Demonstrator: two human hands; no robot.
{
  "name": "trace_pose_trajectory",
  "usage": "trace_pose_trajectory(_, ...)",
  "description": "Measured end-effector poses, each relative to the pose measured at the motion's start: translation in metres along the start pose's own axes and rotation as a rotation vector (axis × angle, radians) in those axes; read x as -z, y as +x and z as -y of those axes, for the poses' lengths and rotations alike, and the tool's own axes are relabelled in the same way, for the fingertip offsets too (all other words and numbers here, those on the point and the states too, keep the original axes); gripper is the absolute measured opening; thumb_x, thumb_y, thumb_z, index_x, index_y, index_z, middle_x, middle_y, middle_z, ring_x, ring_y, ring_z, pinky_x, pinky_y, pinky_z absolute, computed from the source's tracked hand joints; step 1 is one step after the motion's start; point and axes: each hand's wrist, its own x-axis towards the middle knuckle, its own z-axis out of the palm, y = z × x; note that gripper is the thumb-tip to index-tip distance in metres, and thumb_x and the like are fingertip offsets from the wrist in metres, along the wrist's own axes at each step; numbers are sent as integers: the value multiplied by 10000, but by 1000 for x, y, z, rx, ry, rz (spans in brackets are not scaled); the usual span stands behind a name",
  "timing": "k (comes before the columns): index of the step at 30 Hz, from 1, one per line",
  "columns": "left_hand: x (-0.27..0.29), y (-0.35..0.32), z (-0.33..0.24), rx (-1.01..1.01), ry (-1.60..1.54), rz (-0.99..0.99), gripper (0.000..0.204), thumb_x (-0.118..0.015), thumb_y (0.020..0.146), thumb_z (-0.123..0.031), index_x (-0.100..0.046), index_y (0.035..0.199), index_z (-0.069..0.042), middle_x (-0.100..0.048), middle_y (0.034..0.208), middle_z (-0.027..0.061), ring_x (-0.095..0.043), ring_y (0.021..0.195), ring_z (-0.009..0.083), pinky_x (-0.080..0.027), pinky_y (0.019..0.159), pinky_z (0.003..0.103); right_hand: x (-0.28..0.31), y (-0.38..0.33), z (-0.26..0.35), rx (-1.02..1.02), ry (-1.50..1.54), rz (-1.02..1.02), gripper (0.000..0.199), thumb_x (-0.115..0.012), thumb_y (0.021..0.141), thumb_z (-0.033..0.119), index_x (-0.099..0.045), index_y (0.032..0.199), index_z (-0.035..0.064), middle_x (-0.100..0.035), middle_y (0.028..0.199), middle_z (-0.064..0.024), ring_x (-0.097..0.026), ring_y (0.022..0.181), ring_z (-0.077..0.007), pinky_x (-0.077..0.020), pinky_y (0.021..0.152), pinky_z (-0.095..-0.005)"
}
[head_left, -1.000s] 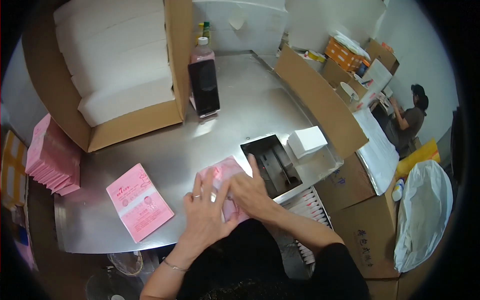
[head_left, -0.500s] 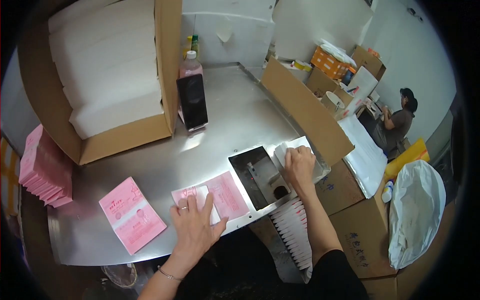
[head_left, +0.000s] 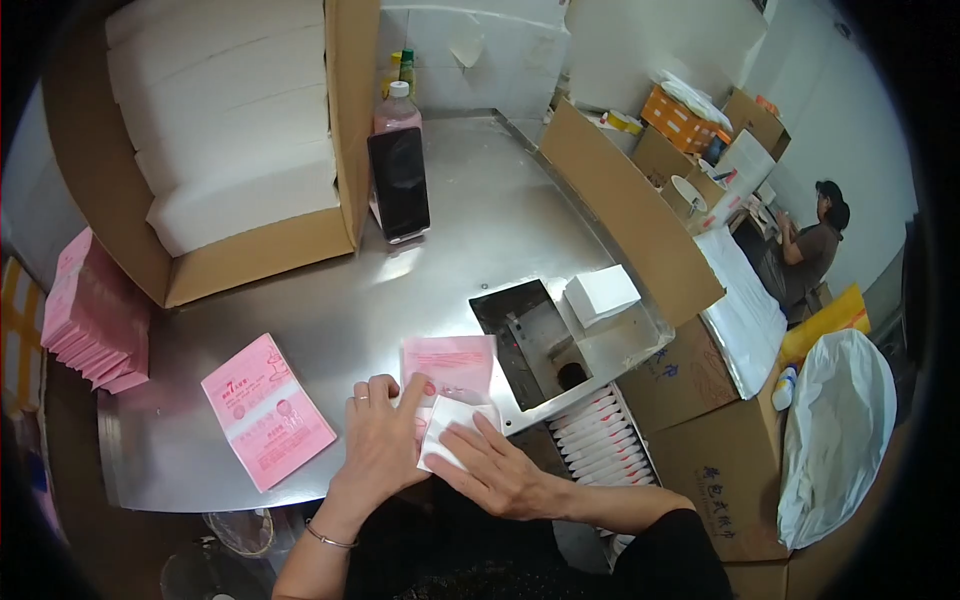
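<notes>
A pink printed plastic pouch (head_left: 450, 360) lies at the table's front edge, left of a rectangular cutout. My left hand (head_left: 385, 430) grips the pouch's left side with bent fingers, the index reaching over the print. My right hand (head_left: 505, 475) holds a folded white tissue pad (head_left: 436, 450) against the pouch's near end, its fingers laid across the top. The thumb's hold on the pad is hidden. Left of my hands rests a flat stack of pink pouches (head_left: 268, 412). A block of white folded tissues (head_left: 602, 295) sits beyond the cutout.
The table cutout (head_left: 530, 340) has a dark interior. An open carton (head_left: 262, 272) of white tissue blocks stands back left, near piled pink packs (head_left: 95, 310). A phone (head_left: 398, 185) leans against a bottle. Filled packets (head_left: 605, 440) stand in a box below right. Another person (head_left: 815, 245) sits far right.
My right hand has left the tissue block and come left to the pouch with a tissue pad. My left hand has shifted slightly, and the pouch has turned. The view has moved a little.
</notes>
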Motion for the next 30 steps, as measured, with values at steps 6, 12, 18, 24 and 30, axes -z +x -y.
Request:
trace_pose_trajectory(6,-2,-6,-22,-30,-99,55,809,-736,793,-203,-401,1521,-90,-542,993,175,-560,901,360,-459,782,460,-47,42,-87,-453,-259,151,303,-637,844,178,-655,1085,-4,-639,1024,-215,-632,1016,-372,-299,1079,-701)
trace_pose_trajectory(12,25,-37,-7,-151,-89,121,462,-736,774,-104,-639,1226,-90,-567,1027,127,-549,961,320,-421,821,438,-24,-18,-152,-918,-112,171,162,-559,888,104,-681,915,1,-696,775,-234,-707,764,-424,-581,725,-495)
trace_pose_trajectory(18,75,-64,39,213,202,-313,346,-655,640,-22,-581,973,-79,-536,1140,176,-508,1107,386,-363,980,540,38,-8,-126,-765,-448,-94,169,-667,900,187,-671,971,34,-680,845,-134,-678,841,-320,-512,727,-429)
trace_pose_trajectory(24,75,-75,66,281,380,-98,268,-645,761,-27,-588,1022,-51,-565,957,146,-528,1001,365,-316,1028,548,41,-40,-180,-848,-779,-153,162,-668,894,170,-702,919,14,-620,921,-143,-588,945,-311,-442,835,-471)
trace_pose_trajectory(30,41,-32,8,72,-157,-162,217,-620,879,16,-585,1093,6,-568,935,162,-575,830,340,-476,736,414,48,-40,-186,-859,-583,-230,139,-628,856,72,-708,944,1,-622,940,-171,-583,963,-346,-451,813,-482)
